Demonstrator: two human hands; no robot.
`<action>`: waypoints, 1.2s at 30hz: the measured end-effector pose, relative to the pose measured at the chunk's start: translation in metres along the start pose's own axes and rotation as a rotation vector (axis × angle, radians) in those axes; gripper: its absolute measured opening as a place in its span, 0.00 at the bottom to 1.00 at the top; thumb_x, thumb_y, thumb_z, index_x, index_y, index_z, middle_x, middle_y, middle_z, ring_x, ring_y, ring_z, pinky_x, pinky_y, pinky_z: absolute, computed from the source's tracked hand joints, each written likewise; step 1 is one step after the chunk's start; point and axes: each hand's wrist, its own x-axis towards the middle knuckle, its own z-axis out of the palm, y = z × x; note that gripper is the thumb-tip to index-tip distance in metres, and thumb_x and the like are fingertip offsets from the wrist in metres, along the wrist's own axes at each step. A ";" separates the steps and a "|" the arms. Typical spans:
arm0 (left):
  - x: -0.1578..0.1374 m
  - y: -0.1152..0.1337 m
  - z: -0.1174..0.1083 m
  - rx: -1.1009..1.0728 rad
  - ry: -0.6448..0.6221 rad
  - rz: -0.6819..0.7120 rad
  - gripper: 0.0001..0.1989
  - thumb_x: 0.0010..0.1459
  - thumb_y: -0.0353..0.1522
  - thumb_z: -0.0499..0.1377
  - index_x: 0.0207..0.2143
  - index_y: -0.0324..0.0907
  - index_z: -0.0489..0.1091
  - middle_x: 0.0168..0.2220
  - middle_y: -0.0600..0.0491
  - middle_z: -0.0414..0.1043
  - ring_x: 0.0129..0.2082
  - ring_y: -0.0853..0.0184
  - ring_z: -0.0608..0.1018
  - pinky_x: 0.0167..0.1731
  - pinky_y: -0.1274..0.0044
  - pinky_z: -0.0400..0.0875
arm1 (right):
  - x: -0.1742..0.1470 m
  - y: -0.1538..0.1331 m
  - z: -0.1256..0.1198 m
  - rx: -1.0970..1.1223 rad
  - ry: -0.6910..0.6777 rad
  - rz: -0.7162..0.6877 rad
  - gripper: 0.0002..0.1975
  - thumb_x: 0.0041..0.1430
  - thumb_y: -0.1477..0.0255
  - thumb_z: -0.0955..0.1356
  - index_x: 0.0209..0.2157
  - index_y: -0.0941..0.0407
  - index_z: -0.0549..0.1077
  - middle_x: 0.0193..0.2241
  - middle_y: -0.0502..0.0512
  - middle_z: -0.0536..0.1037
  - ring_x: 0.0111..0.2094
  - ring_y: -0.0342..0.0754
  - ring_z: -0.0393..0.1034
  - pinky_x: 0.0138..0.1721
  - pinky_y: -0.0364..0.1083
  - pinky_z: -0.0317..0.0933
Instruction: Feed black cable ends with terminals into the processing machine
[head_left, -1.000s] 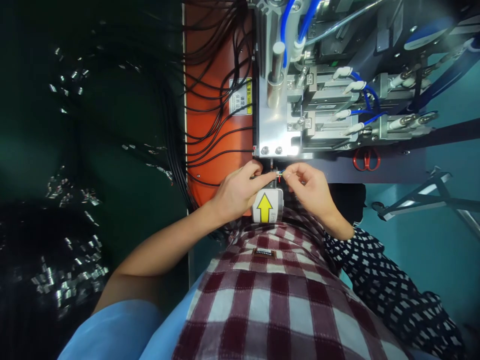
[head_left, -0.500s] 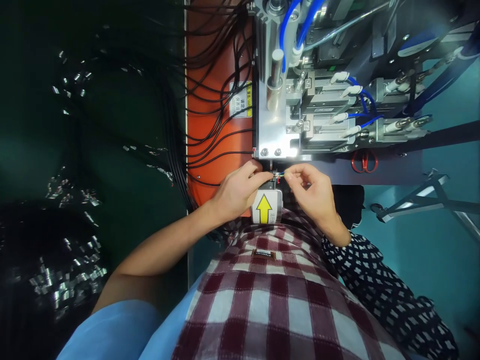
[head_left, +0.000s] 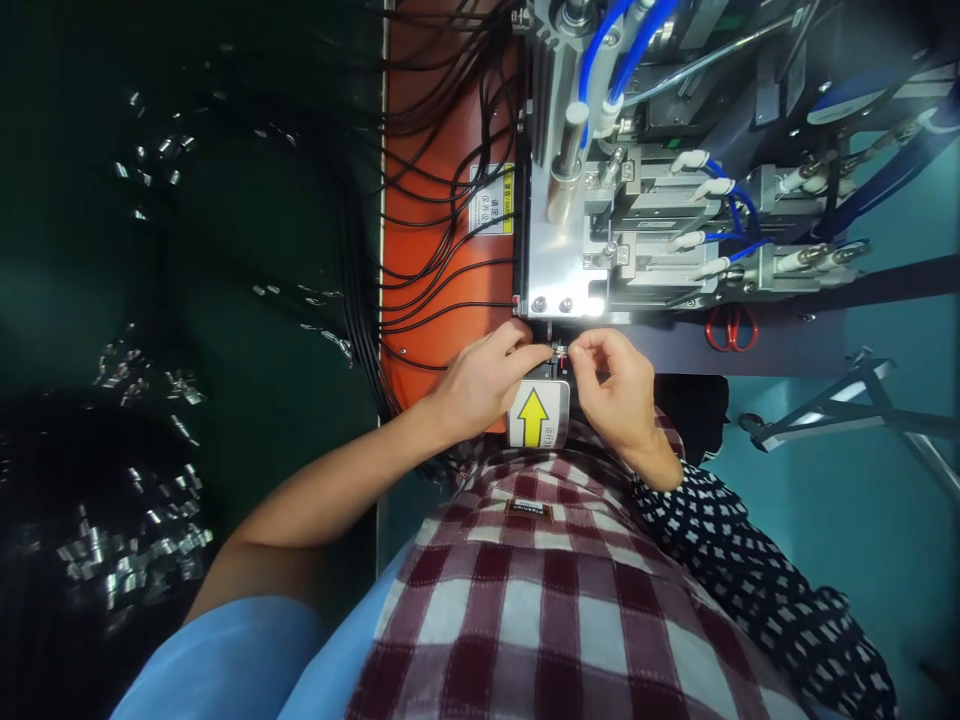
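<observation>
At the front edge of the machine point(head_left: 577, 255), my two hands meet fingertip to fingertip. My left hand point(head_left: 487, 378) is closed in a pinch at a small metal connector point(head_left: 559, 351); the fingers partly cover it. Close on its right, my right hand point(head_left: 619, 388) pinches thumb against forefinger at the connector's other side, where thin wires barely show. A red mark lies just below the fingertips. Beneath the hands is a white label with a yellow arrow point(head_left: 532, 418) on a rounded part of the machine, close to the checked apron point(head_left: 517, 580).
Black cables point(head_left: 442, 270) run across an orange panel point(head_left: 420, 235) on the left. Piles of shiny metal-tipped ends point(head_left: 142, 540) lie further left. Blue air hoses point(head_left: 645, 50) rise from the machine. Red-handled scissors point(head_left: 731, 328) lie right; a metal stand leg point(head_left: 832, 405) is beyond.
The view has shifted slightly, so the machine appears further right. My right fingertips have come a little closer to the left ones, and the coloured wires between them show less.
</observation>
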 end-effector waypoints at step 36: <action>0.003 0.002 -0.008 0.050 -0.081 0.044 0.12 0.64 0.24 0.49 0.43 0.35 0.71 0.37 0.46 0.72 0.36 0.65 0.75 0.35 0.74 0.75 | 0.001 0.000 -0.015 -0.186 -0.105 0.164 0.07 0.63 0.70 0.63 0.31 0.55 0.70 0.27 0.53 0.76 0.24 0.46 0.66 0.28 0.47 0.55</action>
